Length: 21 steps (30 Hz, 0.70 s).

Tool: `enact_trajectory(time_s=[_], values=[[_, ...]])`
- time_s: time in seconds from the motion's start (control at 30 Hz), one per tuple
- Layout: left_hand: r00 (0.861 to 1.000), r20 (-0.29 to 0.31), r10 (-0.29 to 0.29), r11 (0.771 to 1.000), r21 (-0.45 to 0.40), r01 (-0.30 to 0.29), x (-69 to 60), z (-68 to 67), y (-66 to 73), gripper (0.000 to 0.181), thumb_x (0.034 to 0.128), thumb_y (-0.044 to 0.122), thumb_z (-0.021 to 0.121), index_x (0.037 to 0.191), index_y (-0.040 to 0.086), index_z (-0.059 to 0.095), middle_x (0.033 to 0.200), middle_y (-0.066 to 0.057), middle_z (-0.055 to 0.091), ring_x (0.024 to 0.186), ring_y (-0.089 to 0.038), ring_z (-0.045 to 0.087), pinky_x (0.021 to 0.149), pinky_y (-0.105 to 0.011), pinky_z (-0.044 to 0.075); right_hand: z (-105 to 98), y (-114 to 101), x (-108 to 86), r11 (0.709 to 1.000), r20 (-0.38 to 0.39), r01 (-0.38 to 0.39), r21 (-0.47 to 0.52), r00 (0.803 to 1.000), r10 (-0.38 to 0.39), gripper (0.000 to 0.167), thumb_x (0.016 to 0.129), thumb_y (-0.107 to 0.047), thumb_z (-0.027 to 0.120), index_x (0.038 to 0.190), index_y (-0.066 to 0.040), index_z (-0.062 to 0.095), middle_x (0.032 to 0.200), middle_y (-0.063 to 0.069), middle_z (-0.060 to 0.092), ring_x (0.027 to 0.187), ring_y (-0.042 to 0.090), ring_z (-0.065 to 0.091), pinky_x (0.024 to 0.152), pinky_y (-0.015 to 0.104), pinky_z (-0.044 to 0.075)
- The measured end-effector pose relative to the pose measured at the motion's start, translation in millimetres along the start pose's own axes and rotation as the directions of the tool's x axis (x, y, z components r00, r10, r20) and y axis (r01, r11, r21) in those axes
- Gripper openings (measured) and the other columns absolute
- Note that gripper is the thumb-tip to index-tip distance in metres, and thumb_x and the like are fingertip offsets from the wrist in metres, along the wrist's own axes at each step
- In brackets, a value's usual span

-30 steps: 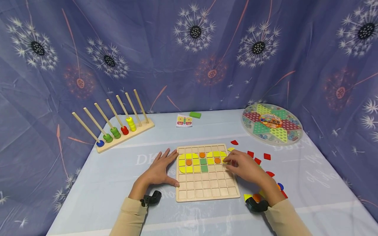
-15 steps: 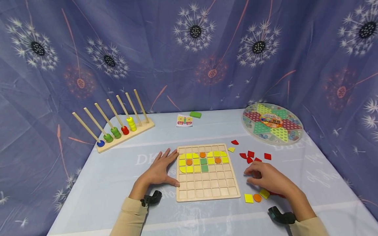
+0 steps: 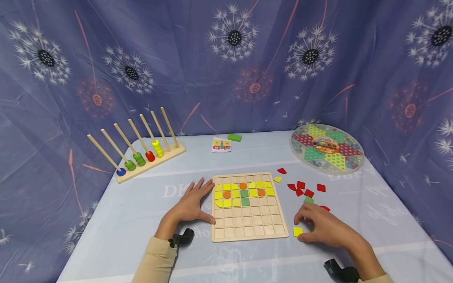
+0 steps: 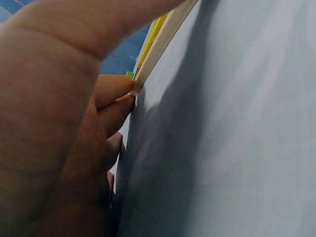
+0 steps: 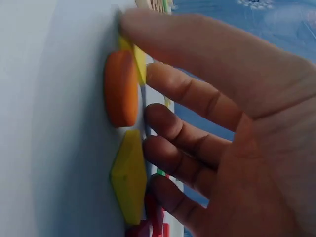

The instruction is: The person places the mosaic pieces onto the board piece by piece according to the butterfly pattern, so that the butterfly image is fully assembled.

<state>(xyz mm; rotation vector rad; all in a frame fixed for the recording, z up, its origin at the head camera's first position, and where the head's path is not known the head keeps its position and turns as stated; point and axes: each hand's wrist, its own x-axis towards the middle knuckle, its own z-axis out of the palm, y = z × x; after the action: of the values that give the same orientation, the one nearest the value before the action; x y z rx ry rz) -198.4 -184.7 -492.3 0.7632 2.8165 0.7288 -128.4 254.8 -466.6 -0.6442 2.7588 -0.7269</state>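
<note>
Your left hand [image 3: 190, 205], fingers spread, touches a wooden grid board [image 3: 249, 222]; your right hand [image 3: 325, 225] pinches a yellow square tile [image 3: 297, 231].

Grid board [image 3: 238, 232]: is showing pale wood. Inlaid pieces [image 3: 227, 203]: are showing yellow, orange and green. Square piece [image 3: 297, 232]: is showing yellow. Loose disc [image 5: 120, 91]: is showing orange. Curtain [image 3: 177, 59]: is bearing white and coral dandelions on blue-violet. Star board [image 3: 313, 154]: is displaying red, green and yellow. Bead rack [image 3: 175, 150]: is presenting blue, green, red and yellow beads [image 3: 158, 149].
</note>
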Motion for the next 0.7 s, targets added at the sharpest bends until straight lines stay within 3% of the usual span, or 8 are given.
enact_trajectory(time_s=[0.5,0.7], values=[[1.000,-0.004,0.002,1.000,0.003,-0.002,0.8,0.9,-0.1,0.129,0.0506,0.074,0.079,0.153,0.014,0.028,0.157,0.002,0.022,0.145,-0.025,0.006,0.116,-0.046,0.000,-0.9,0.4,4.3,0.999,-0.036,-0.047,-0.013,0.998,0.047,0.025,0.074,-0.025,0.082,0.094,-0.034,0.071,0.088,-0.018,0.055,0.083,0.008,0.050,0.073,0.026,0.050],[1.000,-0.002,-0.001,1.000,0.005,0.001,0.9,1.3,-1.0,0.130,0.0503,0.076,0.077,0.153,0.015,0.027,0.158,0.004,0.021,0.146,-0.024,0.005,0.116,-0.045,-0.001,0.8,-1.4,9.4,0.997,-0.081,-0.067,-0.027,0.995,0.064,0.026,0.073,-0.025,0.082,0.095,-0.033,0.071,0.090,-0.018,0.056,0.083,0.008,0.050,0.076,0.032,0.051]])
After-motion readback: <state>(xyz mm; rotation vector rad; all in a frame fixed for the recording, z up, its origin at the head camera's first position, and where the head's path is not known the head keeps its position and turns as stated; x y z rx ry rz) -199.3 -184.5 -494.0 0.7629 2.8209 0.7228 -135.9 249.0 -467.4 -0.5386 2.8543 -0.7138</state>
